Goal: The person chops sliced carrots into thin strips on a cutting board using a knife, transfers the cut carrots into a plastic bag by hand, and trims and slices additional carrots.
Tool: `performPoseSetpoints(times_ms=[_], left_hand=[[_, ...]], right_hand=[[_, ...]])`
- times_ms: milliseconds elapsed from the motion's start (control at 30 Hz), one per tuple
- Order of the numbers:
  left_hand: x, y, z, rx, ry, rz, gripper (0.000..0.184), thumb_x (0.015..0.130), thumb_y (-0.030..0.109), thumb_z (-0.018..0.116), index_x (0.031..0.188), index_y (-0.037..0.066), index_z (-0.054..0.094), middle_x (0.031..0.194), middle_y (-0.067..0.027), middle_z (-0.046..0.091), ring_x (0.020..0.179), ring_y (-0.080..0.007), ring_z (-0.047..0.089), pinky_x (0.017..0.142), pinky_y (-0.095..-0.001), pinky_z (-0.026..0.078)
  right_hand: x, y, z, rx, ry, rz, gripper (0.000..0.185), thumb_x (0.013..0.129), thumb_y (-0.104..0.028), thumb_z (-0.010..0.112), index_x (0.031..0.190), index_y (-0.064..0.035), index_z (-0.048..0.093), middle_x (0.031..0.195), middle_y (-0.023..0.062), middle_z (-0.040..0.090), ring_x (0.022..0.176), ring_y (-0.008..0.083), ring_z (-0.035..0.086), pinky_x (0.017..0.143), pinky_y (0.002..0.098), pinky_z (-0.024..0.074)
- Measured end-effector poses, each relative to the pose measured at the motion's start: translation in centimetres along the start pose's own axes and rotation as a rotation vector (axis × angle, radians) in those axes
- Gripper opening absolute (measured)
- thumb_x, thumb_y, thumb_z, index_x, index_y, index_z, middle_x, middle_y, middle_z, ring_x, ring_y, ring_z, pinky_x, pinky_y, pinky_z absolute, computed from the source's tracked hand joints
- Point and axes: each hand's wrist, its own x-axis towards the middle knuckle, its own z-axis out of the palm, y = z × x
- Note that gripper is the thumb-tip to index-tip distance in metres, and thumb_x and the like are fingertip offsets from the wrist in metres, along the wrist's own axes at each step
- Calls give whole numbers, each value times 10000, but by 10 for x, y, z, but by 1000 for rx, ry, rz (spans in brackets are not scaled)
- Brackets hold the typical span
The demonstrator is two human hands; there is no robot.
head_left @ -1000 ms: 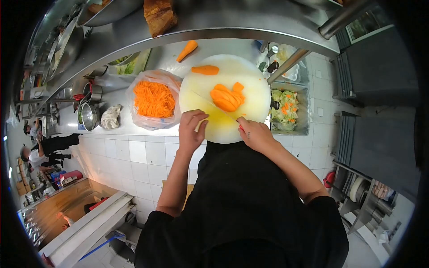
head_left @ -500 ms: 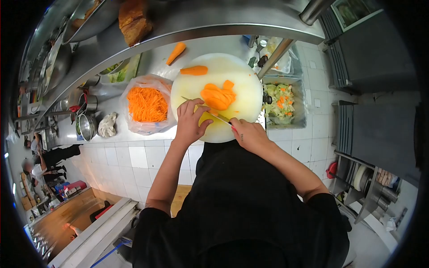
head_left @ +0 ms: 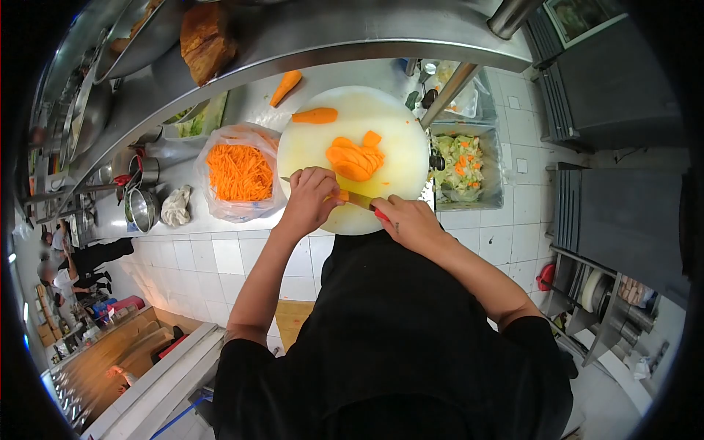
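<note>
My right hand is closed round the red handle of a knife, whose blade points left over the near part of a round white cutting board. My left hand has its fingers bent together on a small orange carrot piece beside the blade; the blade passes partly behind these fingers. Overlapping carrot slices lie mid-board, with a small chunk above them. A cut carrot length rests at the board's upper left. Another carrot is on the counter beyond.
Left of the board stands a plastic bag of shredded carrot, then a crumpled cloth and metal pots. A bin of vegetable scraps is on the right. A steel shelf crosses above; people stand far left.
My left hand moved from bare board near its left edge onto a carrot piece, its fingers drawing together. The knife came round beside it. The whole view shifted slightly.
</note>
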Motion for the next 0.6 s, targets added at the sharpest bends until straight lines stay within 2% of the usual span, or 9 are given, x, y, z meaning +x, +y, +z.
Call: performPoseSetpoints(times_ms=[133, 200, 233, 267, 300, 333, 400, 433, 600], left_hand=[[1, 11, -16, -43, 23, 21, 272, 864, 193, 858, 1007, 115, 640, 1189, -57, 665, 1227, -322, 586, 1093, -484, 368], [4, 22, -30, -81, 179, 99, 240, 889, 145, 868, 1003, 97, 661, 1136, -70, 698, 1127, -277, 650, 1032, -444, 444], [4, 23, -28, -83, 178, 99, 240, 889, 145, 868, 1003, 97, 661, 1136, -70, 698, 1127, -277, 650, 1032, -444, 444], [3, 23, -23, -349, 311, -29, 191, 936, 112, 841, 1011, 74, 669, 1083, -64, 717, 1045, -231, 675, 945, -399, 493], [0, 23, -18, -613, 446, -163, 144, 983, 78, 815, 1018, 52, 677, 1029, -59, 736, 963, -185, 700, 857, -353, 543], [0, 19, -9, -610, 452, -169, 144, 983, 78, 815, 1018, 52, 677, 1029, -59, 736, 963, -185, 700, 857, -353, 543], [8, 5, 17, -1059, 423, -551, 67, 1051, 50, 752, 1066, 2, 707, 996, -47, 752, 869, -103, 694, 727, -256, 560], [12, 3, 26, -1080, 414, -578, 124, 1067, 61, 741, 1166, -13, 740, 1029, -38, 761, 870, -91, 698, 766, -243, 570], [20, 9, 39, -1174, 410, -577, 172, 1072, 18, 708, 1236, -9, 755, 1065, -53, 767, 931, -114, 714, 833, -264, 589]], right_hand=[[3, -3, -8, 1, 2, 0, 275, 992, -195, 738, 1253, -157, 659, 898, 118, 653, 776, 365, 724, 672, 500, 559], [7, -3, -14, 3, 54, 50, 296, 991, -200, 742, 1275, -167, 666, 908, 120, 656, 784, 368, 726, 686, 498, 568], [9, -2, -15, 9, 103, 98, 317, 990, -205, 747, 1297, -178, 673, 918, 122, 658, 792, 372, 728, 700, 496, 576], [12, 2, -16, 9, 101, 98, 317, 990, -205, 747, 1297, -178, 673, 918, 122, 658, 792, 372, 728, 700, 496, 576], [17, 10, -17, -25, 218, 150, 337, 994, -210, 747, 1319, -164, 674, 938, 132, 660, 816, 377, 731, 711, 495, 583], [24, 18, -17, -58, 334, 198, 358, 997, -216, 746, 1341, -149, 674, 958, 142, 661, 840, 382, 734, 721, 494, 590], [43, 33, -21, -144, 373, 291, 402, 1009, -224, 737, 1385, -105, 658, 1013, 159, 657, 877, 390, 736, 729, 495, 595], [50, 40, -19, -192, 323, 345, 438, 1001, -216, 744, 1396, -54, 645, 1084, 178, 641, 942, 392, 726, 750, 493, 596], [53, 66, -7, -307, 323, 310, 461, 980, -184, 763, 1396, -29, 640, 1131, 168, 627, 997, 382, 690, 775, 481, 599]])
